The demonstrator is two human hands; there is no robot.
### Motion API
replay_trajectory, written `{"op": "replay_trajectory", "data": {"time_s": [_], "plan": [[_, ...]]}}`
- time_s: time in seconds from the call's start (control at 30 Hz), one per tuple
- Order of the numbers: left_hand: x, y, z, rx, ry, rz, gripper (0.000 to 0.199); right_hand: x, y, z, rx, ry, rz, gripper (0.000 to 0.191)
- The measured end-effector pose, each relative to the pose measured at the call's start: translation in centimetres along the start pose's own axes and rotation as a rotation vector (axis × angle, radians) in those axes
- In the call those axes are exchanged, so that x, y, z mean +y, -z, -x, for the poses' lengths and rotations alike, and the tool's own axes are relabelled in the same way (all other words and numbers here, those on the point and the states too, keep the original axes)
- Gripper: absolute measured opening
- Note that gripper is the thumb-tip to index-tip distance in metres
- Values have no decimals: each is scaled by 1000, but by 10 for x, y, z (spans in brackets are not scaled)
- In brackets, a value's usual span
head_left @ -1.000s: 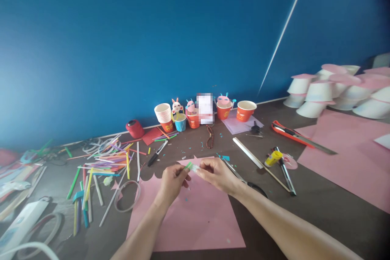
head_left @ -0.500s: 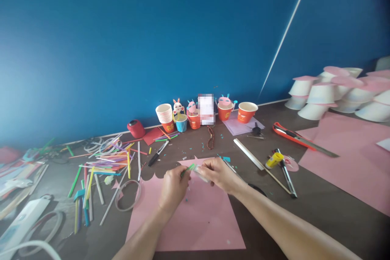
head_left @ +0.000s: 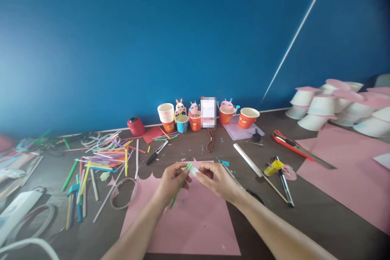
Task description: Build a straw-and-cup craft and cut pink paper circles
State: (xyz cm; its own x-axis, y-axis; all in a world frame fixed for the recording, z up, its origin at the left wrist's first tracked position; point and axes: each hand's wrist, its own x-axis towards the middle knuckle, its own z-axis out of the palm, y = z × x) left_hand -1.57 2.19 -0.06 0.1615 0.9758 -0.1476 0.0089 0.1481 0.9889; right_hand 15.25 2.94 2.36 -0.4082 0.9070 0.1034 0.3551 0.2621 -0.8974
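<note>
Head view shows the left hand (head_left: 173, 183) pinching a green straw (head_left: 174, 199) above pink paper (head_left: 195, 227). The right hand (head_left: 219, 180) pinches a small whitish piece (head_left: 193, 170) at the straw's upper end.

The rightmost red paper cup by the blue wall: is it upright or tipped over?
Upright. The red paper cup sits base down with its open rim facing up, its white inside showing.

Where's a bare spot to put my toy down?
Bare tabletop shows between the right forearm and the big pink paper on the right. Another patch is lower left, between the straws and middle pink paper. Around the straws it's crowded.
</note>
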Motion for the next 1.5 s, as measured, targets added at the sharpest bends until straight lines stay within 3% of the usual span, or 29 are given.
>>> {"op": "replay_trajectory", "data": {"time_s": [0.2, 0.4, 0.67, 1.07, 1.27, 1.5], "plan": [[0, 1, 1, 28, -8, 83, 28, 1, 0, 3, 43, 125, 129, 23], [4, 1, 1, 183, -77, -76, 24, -2, 0, 6, 3, 226, 189, 17], [3, 2, 2, 194, -146, -22, 24, -7, 0, 9, 23, 271, 221, 16], [12, -3, 11, 227, -300, -146, 20, -6, -6, 10, 24, 267, 146, 22], [13, -3, 11, 244, -224, 6, 21, -7, -8, 9, 87, 210, 189, 28], [17, -1, 10, 68, -65, 269, 24, -2, -8, 6, 66, 95, 125, 23]]}}
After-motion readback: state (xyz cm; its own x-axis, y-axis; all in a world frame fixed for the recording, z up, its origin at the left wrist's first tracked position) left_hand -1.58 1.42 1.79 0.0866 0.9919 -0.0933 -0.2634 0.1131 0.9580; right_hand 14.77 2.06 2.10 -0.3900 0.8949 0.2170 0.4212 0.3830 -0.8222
